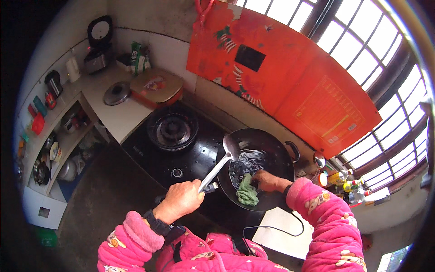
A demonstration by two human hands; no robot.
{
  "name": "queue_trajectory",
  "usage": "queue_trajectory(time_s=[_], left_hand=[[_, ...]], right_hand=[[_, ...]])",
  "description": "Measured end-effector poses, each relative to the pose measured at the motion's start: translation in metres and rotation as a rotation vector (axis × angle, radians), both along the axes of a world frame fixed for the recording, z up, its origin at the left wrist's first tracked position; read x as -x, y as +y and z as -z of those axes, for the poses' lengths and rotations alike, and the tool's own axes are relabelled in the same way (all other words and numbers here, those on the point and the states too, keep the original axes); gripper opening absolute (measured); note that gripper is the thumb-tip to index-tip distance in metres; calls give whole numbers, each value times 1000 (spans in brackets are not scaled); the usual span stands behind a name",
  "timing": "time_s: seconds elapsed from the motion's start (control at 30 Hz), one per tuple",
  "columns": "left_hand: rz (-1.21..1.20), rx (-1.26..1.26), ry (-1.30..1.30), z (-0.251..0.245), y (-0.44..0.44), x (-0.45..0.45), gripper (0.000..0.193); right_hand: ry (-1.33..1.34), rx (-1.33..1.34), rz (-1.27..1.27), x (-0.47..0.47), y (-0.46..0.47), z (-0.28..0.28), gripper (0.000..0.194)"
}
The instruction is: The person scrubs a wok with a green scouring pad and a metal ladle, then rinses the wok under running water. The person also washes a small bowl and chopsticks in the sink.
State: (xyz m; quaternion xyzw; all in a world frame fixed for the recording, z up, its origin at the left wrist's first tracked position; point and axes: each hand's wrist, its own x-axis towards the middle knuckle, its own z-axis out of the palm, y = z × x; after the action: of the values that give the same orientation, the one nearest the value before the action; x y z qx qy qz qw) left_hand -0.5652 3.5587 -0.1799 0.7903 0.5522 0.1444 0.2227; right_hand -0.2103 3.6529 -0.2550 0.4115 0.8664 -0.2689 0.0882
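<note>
A black wok (282, 159) sits on the right side of the gas stove; its inside looks wet and shiny. My left hand (180, 200) grips the metal handle of a cooking ladle (231, 147), whose bowl-shaped head hangs over the wok's left rim. Just beside that hand, part of the wok's own handle (210, 187) shows; whether my fingers also touch it I cannot tell. Inside the wok, my right hand (268, 181) is blurred and holds a crumpled green cloth (247, 192) against the lower wall. My fingertips are partly hidden.
Left of the wok is a bare gas burner (173, 129). Behind it are a pot lid (117, 92), an orange-sided box (156, 85) and an open rice cooker (98, 57). Bottles (353, 185) line the right sill. A red board (285, 74) leans behind the stove. A black cable (275, 227) loops near my right sleeve.
</note>
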Motion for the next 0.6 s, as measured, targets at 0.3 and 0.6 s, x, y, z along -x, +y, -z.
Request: queue_trajectory(time_s=[0.3, 0.6], left_hand=[[9, 29, -12, -2, 0, 1, 23], [57, 0, -8, -4, -2, 1, 22]], right_hand=[[-194, 114, -14, 18, -12, -33, 51], [-322, -204, -426, 40, -33, -37, 41]])
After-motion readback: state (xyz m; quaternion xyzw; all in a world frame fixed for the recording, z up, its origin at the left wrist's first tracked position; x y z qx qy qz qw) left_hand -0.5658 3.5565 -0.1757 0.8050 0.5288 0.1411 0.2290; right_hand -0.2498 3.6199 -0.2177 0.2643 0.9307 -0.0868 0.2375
